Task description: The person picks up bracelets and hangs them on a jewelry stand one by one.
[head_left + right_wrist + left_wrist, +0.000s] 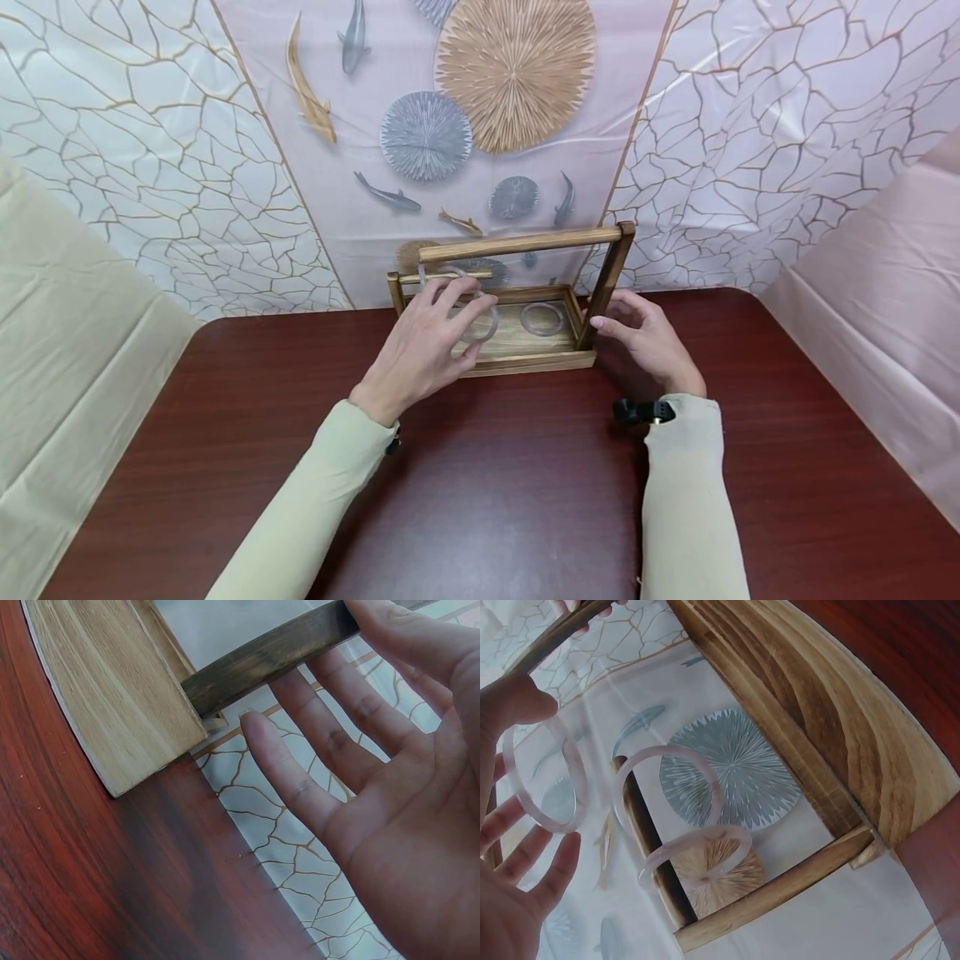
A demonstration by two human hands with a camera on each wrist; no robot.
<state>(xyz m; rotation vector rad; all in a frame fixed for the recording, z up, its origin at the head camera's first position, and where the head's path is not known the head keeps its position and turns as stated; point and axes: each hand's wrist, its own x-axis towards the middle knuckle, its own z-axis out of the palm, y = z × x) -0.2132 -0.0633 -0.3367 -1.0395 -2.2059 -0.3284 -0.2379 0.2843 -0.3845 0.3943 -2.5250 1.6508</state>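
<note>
Where table [480,500] meets cloth [750,125], left fingers [471,312] pinch a ring [577,774], right fingers [617,329] a post [609,279]; only the head view shows the tray ring [542,333].

Pretty low-key outfit here: the left sleeve [318,500] and right sleeve [688,500] are both long, plain and a pale greenish cream, fairly slim cut with a few soft creases, and they end around the wrists, leaving the left hand [423,343] and right hand [658,346] bare. Over on the right wrist there's a chunky black strap [637,412] with a small shiny bit on it. A black bit [393,442] peeks out by the left wrist too, maybe a matching strap, but it's mostly hidden.
</note>
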